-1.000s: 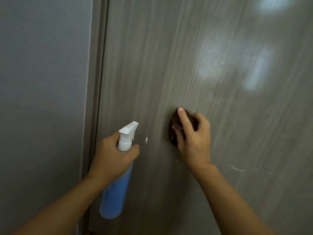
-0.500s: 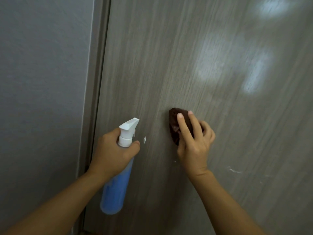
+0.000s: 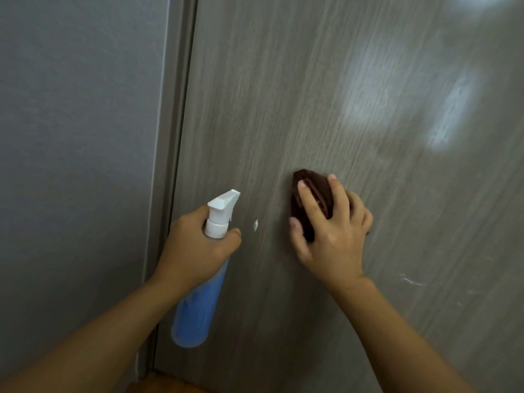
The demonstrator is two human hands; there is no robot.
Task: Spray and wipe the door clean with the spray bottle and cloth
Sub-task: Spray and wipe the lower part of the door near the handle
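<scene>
Here you face a grey-brown wood-grain door [image 3: 326,95], its smooth laminate face streaked with vertical grain and carrying pale glossy reflections at the upper right. To the left runs the plain grey door frame [image 3: 170,137], and beyond it a flat matte grey wall [image 3: 71,123]. A strip of orange-brown wooden floor [image 3: 167,384] shows at the bottom edge.

Between your hands a small white blob [image 3: 255,224] sits on the door, and a thin white smear [image 3: 412,281] marks the panel lower right, beside your right forearm.

Your left hand [image 3: 195,245] is wrapped around the neck of a translucent blue plastic spray bottle with a white trigger head [image 3: 198,307]; the nozzle points up and right toward the door, and the rounded cylindrical body hangs down below your fist, covering part of the door's left edge.

Your right hand [image 3: 331,236] presses a folded dark brown cloth [image 3: 307,194] flat against the door, fingers spread over it and the thumb hooked at its left edge. The hand hides the cloth's lower half; the soft ribbed top pokes out above your fingertips.
</scene>
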